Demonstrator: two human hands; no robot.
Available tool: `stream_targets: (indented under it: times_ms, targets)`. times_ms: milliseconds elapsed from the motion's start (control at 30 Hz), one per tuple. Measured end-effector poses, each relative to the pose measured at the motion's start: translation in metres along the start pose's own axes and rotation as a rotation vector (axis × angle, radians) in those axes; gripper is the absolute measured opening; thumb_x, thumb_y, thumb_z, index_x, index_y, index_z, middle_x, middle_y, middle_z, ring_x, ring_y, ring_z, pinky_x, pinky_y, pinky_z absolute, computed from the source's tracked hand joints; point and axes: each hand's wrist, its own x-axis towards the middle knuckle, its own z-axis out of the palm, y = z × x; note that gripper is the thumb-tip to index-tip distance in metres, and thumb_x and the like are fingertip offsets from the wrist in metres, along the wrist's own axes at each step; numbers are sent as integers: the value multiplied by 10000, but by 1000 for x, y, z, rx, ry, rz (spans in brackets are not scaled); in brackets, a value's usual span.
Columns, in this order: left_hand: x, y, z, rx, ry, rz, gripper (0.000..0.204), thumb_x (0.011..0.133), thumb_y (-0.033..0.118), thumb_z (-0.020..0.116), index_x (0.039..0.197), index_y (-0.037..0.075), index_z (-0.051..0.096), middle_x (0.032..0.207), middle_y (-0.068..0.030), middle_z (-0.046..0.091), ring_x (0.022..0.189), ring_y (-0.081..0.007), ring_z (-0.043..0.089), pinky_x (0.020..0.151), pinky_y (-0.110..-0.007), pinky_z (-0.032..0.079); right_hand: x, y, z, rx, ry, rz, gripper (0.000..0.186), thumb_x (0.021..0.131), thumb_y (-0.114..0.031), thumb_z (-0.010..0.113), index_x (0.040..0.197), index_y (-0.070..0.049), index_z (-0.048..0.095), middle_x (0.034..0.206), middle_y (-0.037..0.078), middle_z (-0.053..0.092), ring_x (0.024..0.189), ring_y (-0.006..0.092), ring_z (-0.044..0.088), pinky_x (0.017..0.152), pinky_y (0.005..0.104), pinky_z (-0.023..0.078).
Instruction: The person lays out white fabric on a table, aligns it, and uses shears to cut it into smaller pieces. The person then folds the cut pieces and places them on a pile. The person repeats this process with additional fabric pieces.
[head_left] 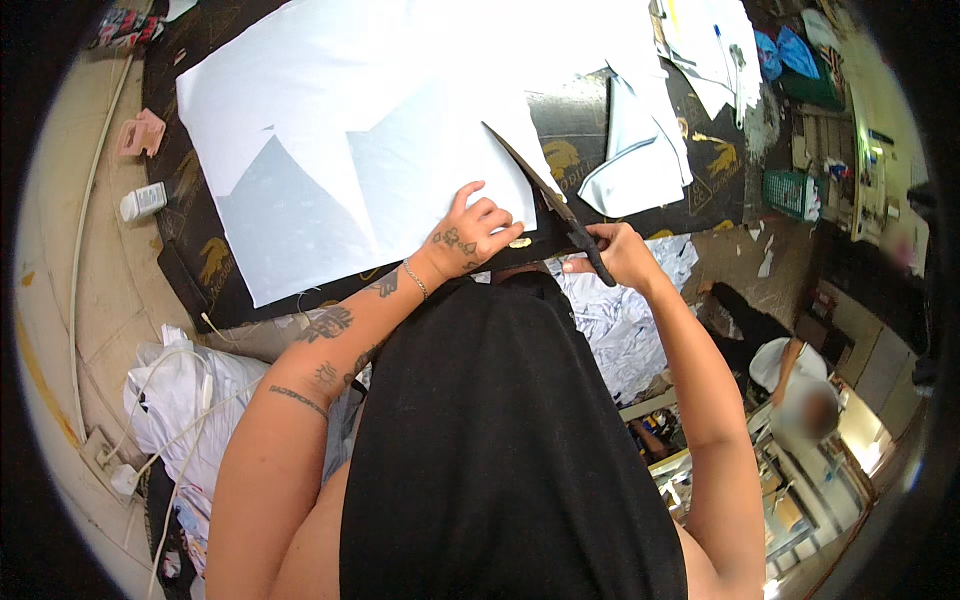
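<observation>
A large sheet of white fabric (370,130) lies spread on a black table (640,110) with gold emblems. My left hand (472,232) presses flat on the fabric's near edge, fingers apart. My right hand (615,255) grips the black handles of long scissors (545,195), whose blades point up and left along the fabric's right edge.
White cut pieces (640,150) and papers (710,45) lie at the table's right. Fabric scraps (620,320) pile below the table. A heap of white cloth (185,400) with cables sits on the floor at left. A small white bottle (143,201) stands nearby. Another person (800,380) crouches at right.
</observation>
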Motion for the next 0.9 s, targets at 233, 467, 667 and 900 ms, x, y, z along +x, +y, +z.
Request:
stream_targets:
  times_ms: [233, 467, 667, 900]
  targets:
    - [3, 0, -4, -148, 39, -19, 266, 828, 231, 796, 1078, 142, 785, 941, 28, 663, 925, -177, 624, 1163, -573, 398, 15, -34, 6, 12, -21, -179, 819, 639, -594, 985, 1115, 42, 789, 914, 151, 780, 828, 211, 732, 775, 347, 579]
    - [3, -3, -9, -238, -20, -33, 220, 784, 257, 794, 977, 154, 771, 960, 20, 683, 950, -202, 628, 1165, -584, 373, 17, -68, 25, 297, -76, -146, 738, 686, -469, 1011, 1090, 96, 760, 920, 122, 764, 816, 163, 697, 757, 299, 564]
    - [1, -6, -8, -260, 33, -21, 145, 789, 274, 781, 897, 179, 798, 906, 9, 677, 964, -209, 627, 1174, -563, 367, 28, -84, 39, 257, -62, -42, 766, 716, -481, 991, 1127, 115, 738, 926, 131, 760, 850, 178, 711, 788, 305, 570]
    - [10, 2, -19, -406, 116, -129, 151, 837, 237, 741, 902, 104, 769, 957, -54, 698, 1055, -253, 660, 1175, -580, 365, 40, -95, 9, 270, -158, -90, 625, 820, -442, 942, 1158, 39, 729, 792, 30, 670, 687, 115, 625, 612, 280, 488]
